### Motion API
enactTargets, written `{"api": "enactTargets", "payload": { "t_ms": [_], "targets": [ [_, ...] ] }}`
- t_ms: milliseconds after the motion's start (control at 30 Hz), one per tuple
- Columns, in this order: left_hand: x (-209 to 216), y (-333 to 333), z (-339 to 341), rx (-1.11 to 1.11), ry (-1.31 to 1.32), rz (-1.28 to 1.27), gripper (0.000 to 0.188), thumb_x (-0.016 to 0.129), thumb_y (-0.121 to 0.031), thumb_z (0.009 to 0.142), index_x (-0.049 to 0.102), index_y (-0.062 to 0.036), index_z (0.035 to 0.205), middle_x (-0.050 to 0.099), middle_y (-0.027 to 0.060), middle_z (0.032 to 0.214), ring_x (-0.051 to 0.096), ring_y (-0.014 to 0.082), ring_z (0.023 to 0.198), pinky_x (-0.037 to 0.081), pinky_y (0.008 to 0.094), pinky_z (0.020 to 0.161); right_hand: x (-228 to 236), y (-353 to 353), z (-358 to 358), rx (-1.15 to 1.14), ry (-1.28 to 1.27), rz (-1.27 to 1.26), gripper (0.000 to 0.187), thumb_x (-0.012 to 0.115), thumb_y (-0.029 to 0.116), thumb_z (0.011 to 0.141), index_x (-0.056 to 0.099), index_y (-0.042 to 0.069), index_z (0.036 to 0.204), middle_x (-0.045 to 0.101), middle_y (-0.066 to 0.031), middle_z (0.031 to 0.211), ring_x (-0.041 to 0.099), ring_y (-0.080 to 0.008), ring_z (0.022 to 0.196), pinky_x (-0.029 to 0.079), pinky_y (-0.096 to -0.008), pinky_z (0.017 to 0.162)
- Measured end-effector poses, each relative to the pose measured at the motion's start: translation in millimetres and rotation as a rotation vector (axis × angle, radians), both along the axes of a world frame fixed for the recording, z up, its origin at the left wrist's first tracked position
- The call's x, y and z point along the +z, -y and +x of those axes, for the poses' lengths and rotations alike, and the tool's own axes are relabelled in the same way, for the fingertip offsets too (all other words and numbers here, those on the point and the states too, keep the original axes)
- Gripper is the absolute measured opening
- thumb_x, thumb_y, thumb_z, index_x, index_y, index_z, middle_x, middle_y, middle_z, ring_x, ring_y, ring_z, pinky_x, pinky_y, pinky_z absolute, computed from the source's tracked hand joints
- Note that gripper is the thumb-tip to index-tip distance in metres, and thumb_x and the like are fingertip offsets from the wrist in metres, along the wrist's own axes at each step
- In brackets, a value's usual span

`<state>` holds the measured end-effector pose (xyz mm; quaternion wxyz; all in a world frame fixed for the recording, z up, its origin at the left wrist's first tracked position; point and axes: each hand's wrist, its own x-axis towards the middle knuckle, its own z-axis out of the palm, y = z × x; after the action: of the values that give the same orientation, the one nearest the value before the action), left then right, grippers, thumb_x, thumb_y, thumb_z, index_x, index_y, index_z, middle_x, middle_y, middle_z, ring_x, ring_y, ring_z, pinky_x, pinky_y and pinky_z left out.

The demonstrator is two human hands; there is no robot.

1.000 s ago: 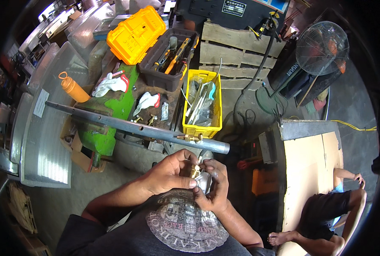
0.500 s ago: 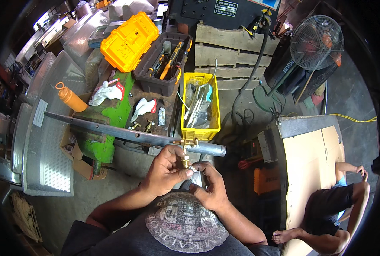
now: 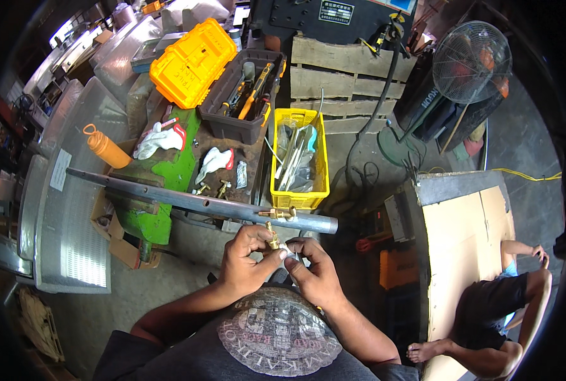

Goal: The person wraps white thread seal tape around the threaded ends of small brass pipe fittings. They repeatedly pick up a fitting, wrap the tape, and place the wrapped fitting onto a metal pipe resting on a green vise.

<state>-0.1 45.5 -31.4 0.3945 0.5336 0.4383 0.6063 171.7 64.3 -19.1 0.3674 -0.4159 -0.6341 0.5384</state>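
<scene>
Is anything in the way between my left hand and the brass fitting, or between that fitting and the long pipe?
Nothing visible: the left hand grips the brass fitting directly, and the long pipe lies just beyond. A second brass fitting sits at the pipe there.

Four brass fittings (image 3: 273, 242), one pipe (image 3: 238, 209)

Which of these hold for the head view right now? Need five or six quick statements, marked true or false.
1. The left hand holds a brass fitting. True.
2. Another brass fitting is on the grey pipe, near its threaded end. True.
3. The toolbox is shut. False: its yellow lid is open.
4. White gloves with red cuffs lie left of the yellow crate. True.
5. A bottle stands right of that crate. False: the orange bottle is to its left.
</scene>
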Motion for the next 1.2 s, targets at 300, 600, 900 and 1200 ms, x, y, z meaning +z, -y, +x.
{"api": "enactTargets", "payload": {
  "t_ms": [300,600,900,1200],
  "targets": [
    [-4,1,-7,0.122,-0.379,0.187,0.034,0.081,-0.002,0.079,0.059,-0.0045,0.104,0.070,0.0124,0.091,0.072,0.0228,0.079,0.057,0.0322,0.068,5,-1,4,0.090,-0.210,-0.565,0.020,0.056,0.010,0.098,0.064,0.000,0.112,0.063,-0.0023,0.093,0.059,-0.0100,0.080,0.053,-0.0278,0.068],
    [5,2,-4,0.010,-0.515,0.254,0.029,0.077,0.000,0.077,0.063,-0.0054,0.102,0.071,0.0135,0.096,0.073,0.0300,0.086,0.060,0.0369,0.070,-9,2,9,0.055,-0.348,-0.715,0.020,0.057,0.020,0.103,0.063,0.002,0.107,0.066,-0.0038,0.097,0.064,-0.0129,0.085,0.057,-0.0307,0.069],
    [15,-2,-12,-0.078,-0.667,0.335,0.042,0.077,0.002,0.073,0.067,-0.0073,0.112,0.070,0.0089,0.104,0.072,0.0270,0.091,0.059,0.0330,0.075,-14,4,10,0.060,-0.415,-0.656,0.018,0.058,0.018,0.102,0.065,0.001,0.106,0.067,-0.0046,0.098,0.064,-0.0128,0.084,0.056,-0.0290,0.069],
    [9,7,-22,-0.427,0.275,-0.358,0.033,0.069,-0.011,0.095,0.057,0.0014,0.124,0.067,0.0067,0.106,0.066,0.0125,0.092,0.056,0.0290,0.077,-1,4,9,-0.024,-0.235,-0.135,0.015,0.062,0.012,0.099,0.065,-0.001,0.105,0.066,-0.0073,0.105,0.062,-0.0159,0.093,0.048,-0.0295,0.085]
  ]
}}
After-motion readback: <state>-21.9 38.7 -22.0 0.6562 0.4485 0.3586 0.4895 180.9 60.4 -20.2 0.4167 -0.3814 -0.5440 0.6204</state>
